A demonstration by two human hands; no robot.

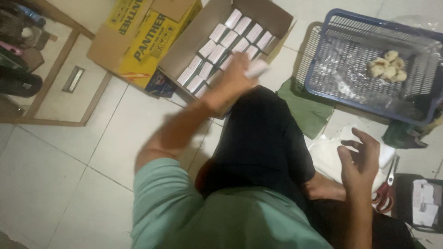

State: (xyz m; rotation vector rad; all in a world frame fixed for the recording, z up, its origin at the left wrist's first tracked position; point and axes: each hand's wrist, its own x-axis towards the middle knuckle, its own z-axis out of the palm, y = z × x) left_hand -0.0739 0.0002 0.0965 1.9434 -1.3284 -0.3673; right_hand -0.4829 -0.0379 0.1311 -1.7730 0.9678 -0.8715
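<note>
Head view: a small white rectangular packet (pixel 256 69) is clamped in the left hand (pixel 240 71) above the open brown cardboard box (pixel 277 18), where rows of white packets (pixel 221 48) are stacked. The right hand (pixel 360 159) is held open, empty, over white folded cloth (pixel 325 157) beside red-handled scissors (pixel 385 193).

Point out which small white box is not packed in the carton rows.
The small white box gripped in the left hand, raised over the open cardboard carton; the others stand packed in rows inside.
</note>
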